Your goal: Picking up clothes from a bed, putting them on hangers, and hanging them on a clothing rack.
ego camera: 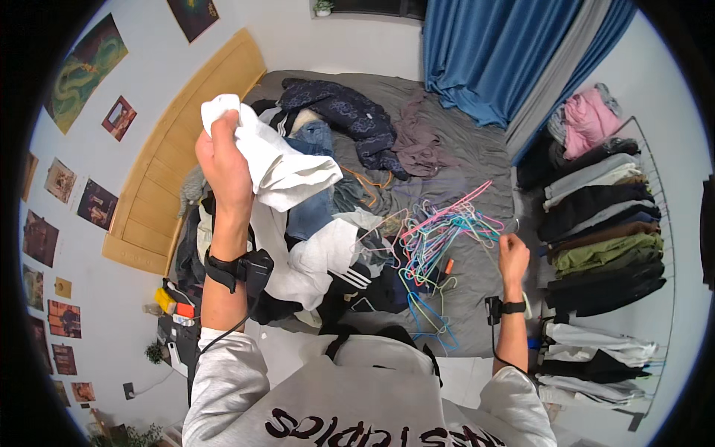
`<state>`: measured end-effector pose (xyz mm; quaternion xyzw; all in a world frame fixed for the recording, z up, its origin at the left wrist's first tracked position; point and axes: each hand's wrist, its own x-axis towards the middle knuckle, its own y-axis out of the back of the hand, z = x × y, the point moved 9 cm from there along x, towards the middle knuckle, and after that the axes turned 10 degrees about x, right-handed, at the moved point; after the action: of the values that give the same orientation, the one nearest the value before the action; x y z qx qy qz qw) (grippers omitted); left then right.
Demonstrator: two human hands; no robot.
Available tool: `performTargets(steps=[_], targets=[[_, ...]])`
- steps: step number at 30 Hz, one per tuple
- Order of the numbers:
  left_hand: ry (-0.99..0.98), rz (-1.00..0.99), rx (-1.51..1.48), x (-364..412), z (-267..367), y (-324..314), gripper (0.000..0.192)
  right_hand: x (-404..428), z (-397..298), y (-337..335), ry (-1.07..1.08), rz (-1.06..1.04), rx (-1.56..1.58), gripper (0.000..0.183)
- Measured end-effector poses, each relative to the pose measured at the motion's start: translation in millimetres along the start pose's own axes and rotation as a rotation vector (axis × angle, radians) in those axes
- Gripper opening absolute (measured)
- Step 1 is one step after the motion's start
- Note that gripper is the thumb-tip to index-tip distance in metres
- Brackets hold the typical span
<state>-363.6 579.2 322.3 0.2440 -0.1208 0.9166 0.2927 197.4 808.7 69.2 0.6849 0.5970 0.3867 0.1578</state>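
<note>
My left hand [226, 162] is raised over the near left part of the bed, gripping a bunched white garment [285, 167] between thumb and fingers. Beneath it lies a pale garment [324, 260]; whether the two are joined I cannot tell. At the right side of the bed, my right hand [513, 260] has its fingers closed on a thin pale clothes hanger, whose hook shows just above the knuckles. That hanger reaches towards a tangled heap of colourful clothes hangers [441, 234] on the dark grey bedsheet [475, 313].
Piled clothes, including blue jeans [310, 215] and a dark patterned garment [341, 114], cover the bed's left half. A wooden headboard [184, 128] stands left. Along the right runs a clothes rack [665, 234] with hanging clothes. Blue curtains [486, 56] hang at the back.
</note>
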Motion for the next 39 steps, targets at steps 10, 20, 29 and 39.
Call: performTargets(steps=[10,20,29,39], targets=[[0.015,-0.609,0.364,-53.2,-60.1,-103.6,0.032,-26.9,-26.3,8.6,-0.078,-0.043,0.288,0.035],[-0.09,-1.029,0.781,-168.4,-171.0,-174.7,0.062,-59.9,-122.0,36.7,-0.132,-0.189,0.539,0.03],[-0.148,-0.944,0.731,-196.0,-193.9,-198.5,0.041,-80.4,-116.3,7.6,-0.231,-0.276,0.629,0.025],[-0.03,-0.897,0.648,-226.8,-222.3,-208.3,0.039,-102.6,-114.4,4.0,-0.245,-0.281,0.555,0.029]])
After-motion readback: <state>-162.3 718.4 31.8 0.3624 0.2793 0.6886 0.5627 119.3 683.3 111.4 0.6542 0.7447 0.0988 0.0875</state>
